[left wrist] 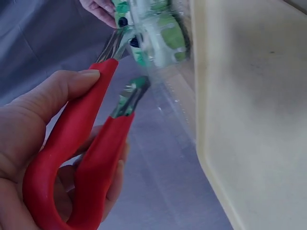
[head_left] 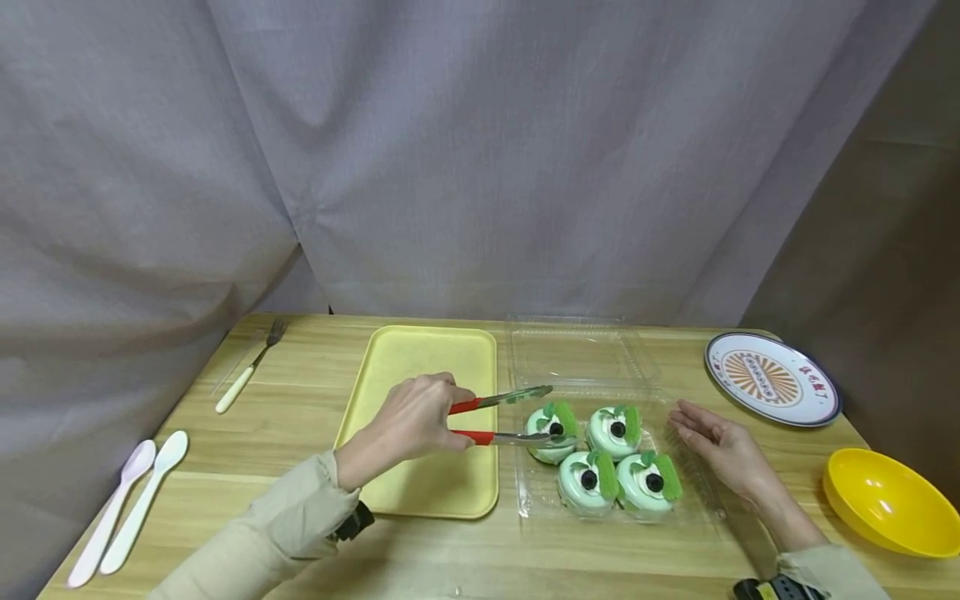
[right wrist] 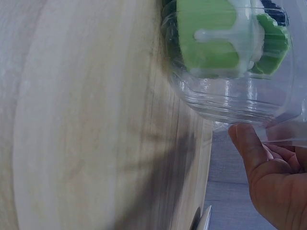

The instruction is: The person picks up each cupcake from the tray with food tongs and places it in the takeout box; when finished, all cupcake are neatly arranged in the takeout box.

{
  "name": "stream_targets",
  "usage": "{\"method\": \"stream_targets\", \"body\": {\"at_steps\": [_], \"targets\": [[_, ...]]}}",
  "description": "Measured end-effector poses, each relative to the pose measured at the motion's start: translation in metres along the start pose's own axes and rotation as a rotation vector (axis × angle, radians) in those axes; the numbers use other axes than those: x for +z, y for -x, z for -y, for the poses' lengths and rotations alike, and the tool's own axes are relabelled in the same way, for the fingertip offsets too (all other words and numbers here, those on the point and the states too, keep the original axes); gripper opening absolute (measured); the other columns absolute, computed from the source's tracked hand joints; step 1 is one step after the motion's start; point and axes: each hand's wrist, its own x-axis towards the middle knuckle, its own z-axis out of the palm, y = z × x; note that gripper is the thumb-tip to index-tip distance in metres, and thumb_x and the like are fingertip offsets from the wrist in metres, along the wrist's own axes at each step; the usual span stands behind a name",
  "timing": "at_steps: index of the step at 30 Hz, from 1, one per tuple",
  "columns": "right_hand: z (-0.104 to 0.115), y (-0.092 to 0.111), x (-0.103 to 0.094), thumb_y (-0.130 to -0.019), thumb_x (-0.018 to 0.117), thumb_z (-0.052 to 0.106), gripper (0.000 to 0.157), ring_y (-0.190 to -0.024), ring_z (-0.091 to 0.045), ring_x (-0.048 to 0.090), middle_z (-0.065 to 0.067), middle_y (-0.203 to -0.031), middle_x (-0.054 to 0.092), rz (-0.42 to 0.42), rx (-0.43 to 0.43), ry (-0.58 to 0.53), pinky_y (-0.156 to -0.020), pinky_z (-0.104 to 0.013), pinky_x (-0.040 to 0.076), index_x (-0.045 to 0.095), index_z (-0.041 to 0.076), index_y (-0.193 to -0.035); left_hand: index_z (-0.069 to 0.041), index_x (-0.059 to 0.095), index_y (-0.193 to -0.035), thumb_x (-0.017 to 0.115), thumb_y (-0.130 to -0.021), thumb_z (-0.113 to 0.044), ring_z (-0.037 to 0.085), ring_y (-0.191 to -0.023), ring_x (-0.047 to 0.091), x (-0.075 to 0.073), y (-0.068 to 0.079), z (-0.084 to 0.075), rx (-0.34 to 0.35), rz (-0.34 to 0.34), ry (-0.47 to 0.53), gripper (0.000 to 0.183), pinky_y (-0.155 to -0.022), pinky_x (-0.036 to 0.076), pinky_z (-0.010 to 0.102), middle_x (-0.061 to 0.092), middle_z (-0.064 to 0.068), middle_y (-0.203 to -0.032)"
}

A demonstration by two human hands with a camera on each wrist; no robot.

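My left hand (head_left: 420, 412) grips red-handled tongs (head_left: 474, 437), whose metal arms stand apart. In the head view, one tip overlaps the back-left green cake (head_left: 542, 425), and the other tip is farther back. Whether either touches a cake cannot be told. Several pale green cakes, each with a dark round topping and green pieces, sit in a clear plastic box (head_left: 534, 504). My right hand (head_left: 720, 446) is at the box's right side, fingers mostly straight. In the right wrist view, its fingertips (right wrist: 240, 132) appear to touch the box's rim.
Left of the box lies a yellow tray (head_left: 420, 354), partly under my left arm. The clear lid (head_left: 573, 354) is folded back behind the box. To the right are a patterned plate (head_left: 806, 387) and a yellow bowl (head_left: 885, 500). A fork (head_left: 240, 387) and two spoons (head_left: 138, 517) lie left.
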Motion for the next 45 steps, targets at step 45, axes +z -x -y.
{"method": "stream_targets", "body": {"at_steps": [45], "targets": [[-0.001,0.000,-0.001,-0.100,0.048,0.005,0.053,-0.095,0.026,0.045,-0.039,-0.138,0.042,-0.004,-0.008,-0.023,-0.080,-0.001,0.043,0.027,-0.019,-0.143,-0.014,0.079,-0.102,0.082,-0.067,-0.023,0.009,-0.057,0.040,-0.006,-0.021,-0.013,0.010,0.129,0.023,0.036,-0.047,0.033,0.026,0.069,0.002,-0.081]]}}
